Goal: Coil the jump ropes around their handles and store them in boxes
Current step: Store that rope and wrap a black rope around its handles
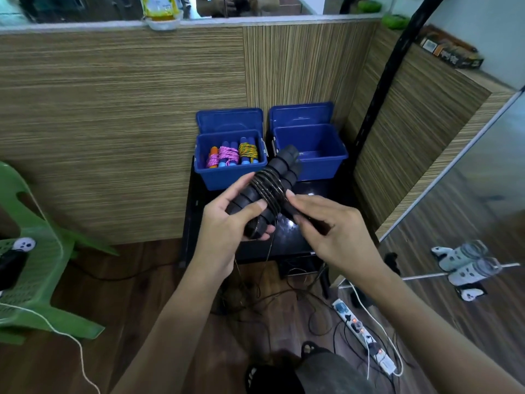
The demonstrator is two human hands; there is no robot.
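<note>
My left hand [227, 223] grips two black ribbed jump-rope handles [279, 166] held side by side, with thin dark rope [268, 186] wound several times around their middle. My right hand [326, 223] pinches the rope at the right side of the coil. Loose rope hangs down from the handles to a tangle on the floor [255, 291]. Behind the handles, the left blue box [230, 174] holds three coiled ropes in pink and yellow with blue and orange handles. The right blue box [309, 149] stands open and looks empty.
Both boxes sit on a black glossy table [284, 240] against a wood-grain wall. A green plastic chair [37, 274] stands at left. A power strip [363, 336] with cables lies on the floor at lower right. A mirror panel leans at right.
</note>
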